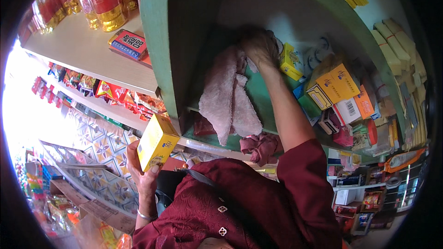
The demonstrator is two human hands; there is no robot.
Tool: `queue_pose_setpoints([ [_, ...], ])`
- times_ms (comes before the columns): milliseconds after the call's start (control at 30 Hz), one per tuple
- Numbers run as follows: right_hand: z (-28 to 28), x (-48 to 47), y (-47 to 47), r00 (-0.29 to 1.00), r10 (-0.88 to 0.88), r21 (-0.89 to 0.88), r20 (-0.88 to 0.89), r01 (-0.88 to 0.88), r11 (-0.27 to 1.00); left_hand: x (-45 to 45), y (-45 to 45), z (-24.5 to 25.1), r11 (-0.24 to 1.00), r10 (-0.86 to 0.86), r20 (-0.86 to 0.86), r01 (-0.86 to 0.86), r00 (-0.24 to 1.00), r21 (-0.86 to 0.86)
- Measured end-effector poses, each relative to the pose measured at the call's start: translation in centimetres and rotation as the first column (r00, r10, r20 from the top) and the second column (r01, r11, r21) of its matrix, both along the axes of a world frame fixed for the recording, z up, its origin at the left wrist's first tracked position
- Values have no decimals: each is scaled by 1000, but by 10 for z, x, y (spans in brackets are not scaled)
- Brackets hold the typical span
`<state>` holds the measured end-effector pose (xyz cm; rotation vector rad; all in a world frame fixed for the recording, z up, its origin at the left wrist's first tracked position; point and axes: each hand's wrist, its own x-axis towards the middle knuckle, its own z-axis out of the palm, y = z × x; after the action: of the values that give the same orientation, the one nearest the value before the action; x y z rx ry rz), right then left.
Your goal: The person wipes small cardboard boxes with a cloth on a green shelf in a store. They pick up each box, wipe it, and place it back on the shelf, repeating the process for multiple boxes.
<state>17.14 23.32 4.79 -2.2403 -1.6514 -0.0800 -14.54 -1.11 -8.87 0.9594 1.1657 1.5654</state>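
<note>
My left hand point(143, 173) holds a yellow cardboard box point(157, 143) upright in front of the lower shelves at the left, thumb on its near side. Deep in the green-painted shelf compartment point(261, 93), my right hand point(259, 48) is closed on a pale pink towel point(225, 93), whose ends trail toward the shelf's front edge. The fingertips are dark and blurred. Just right of that hand stands a small yellow box point(291, 62). A darker mauve cloth point(261, 148) is bunched at the front edge, below the towel.
Orange-yellow cartons point(334, 86), a white box point(346, 110) and a red-lidded jar point(371, 132) crowd the compartment's right side. A green upright panel point(155, 41) divides it from the left shelf, which holds gold-based bottles point(110, 17) and a red-blue box point(128, 45). Snack packets point(114, 91) line the shelf below.
</note>
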Motion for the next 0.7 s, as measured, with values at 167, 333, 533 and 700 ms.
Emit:
queue_pose_setpoints([
  [167, -10, -8, 4, 927, 374, 119, -28, -368, 922, -3, -2, 6, 1000, -28, -13, 28, 1000, -12],
  [333, -12, -32, 9, 882, 471, -61, 0, -470, 880, -4, -6, 12, 999, -30, -85, 33, 996, 37],
  [533, -20, -50, -46, 695, 713, -78, 94, -709, 701, 1, -12, 13, 992, 31, -102, -18, 994, 125],
  [700, -26, -43, -119, 659, 733, 230, 170, -750, 621, 5, -14, 19, 985, 46, -119, -26, 992, 169],
])
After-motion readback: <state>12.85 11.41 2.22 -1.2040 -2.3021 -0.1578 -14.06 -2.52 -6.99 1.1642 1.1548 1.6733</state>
